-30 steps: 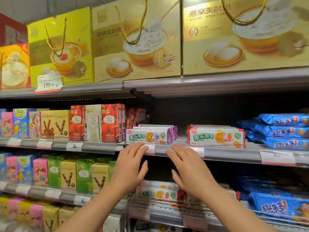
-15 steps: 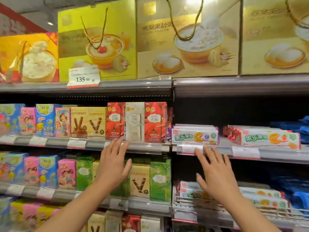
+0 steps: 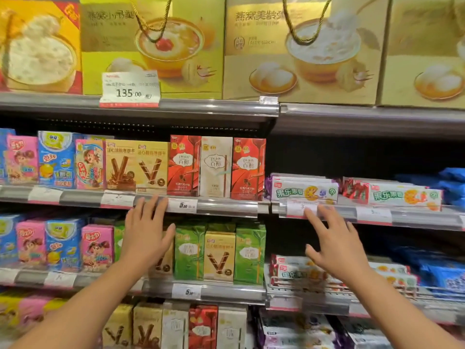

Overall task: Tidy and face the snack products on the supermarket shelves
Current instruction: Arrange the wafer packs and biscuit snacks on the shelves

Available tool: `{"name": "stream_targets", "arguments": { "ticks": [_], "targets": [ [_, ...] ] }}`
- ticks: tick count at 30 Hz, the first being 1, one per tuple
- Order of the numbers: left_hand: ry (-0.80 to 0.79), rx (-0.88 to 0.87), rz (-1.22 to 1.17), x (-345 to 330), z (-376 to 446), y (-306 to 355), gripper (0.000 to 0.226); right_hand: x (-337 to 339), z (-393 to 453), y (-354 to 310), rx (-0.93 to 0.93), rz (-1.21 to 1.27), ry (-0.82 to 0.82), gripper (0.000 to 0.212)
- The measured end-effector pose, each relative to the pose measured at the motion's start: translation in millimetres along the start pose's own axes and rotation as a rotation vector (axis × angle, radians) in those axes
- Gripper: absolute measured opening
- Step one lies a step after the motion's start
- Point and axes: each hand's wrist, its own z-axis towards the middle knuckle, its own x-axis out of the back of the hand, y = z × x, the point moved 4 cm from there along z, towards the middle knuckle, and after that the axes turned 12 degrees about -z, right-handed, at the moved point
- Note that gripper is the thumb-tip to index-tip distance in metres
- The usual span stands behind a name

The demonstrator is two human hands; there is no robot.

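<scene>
A person's left hand (image 3: 146,231) and right hand (image 3: 333,244) are reaching, fingers spread and holding nothing, toward the shelf rail (image 3: 226,206) beneath 2 red biscuit boxes (image 3: 185,166).

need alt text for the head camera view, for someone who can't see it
Two open hands, left hand and right hand, reach toward supermarket shelves, holding nothing. Upright snack boxes fill the shelf above the left hand; flat biscuit packs lie above the right.

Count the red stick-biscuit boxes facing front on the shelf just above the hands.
2: one red box left of the white box, another red box on its right. More may sit hidden behind.
</scene>
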Motion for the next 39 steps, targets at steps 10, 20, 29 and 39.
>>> {"name": "stream_targets", "arguments": {
  "ticks": [10, 20, 29, 39],
  "targets": [
    [-0.045, -0.040, 0.014, 6, 6, -14, 0.064, 85, 22, -52, 0.001, 0.152, 0.273, 0.048],
    [-0.023, -0.080, 0.013, 7, 7, -21, 0.065, 193, 142, -155, 0.181, 0.249, 0.313, 0.059],
    [-0.001, -0.121, -0.015, 9, 6, -23, 0.063, 168, 174, -169, 0.163, 0.116, 0.198, 0.057],
    [0.066, -0.160, -0.003, 1, 8, -27, 0.061, 177, 178, -164, 0.193, 0.182, 0.322, 0.039]
  ]
}}
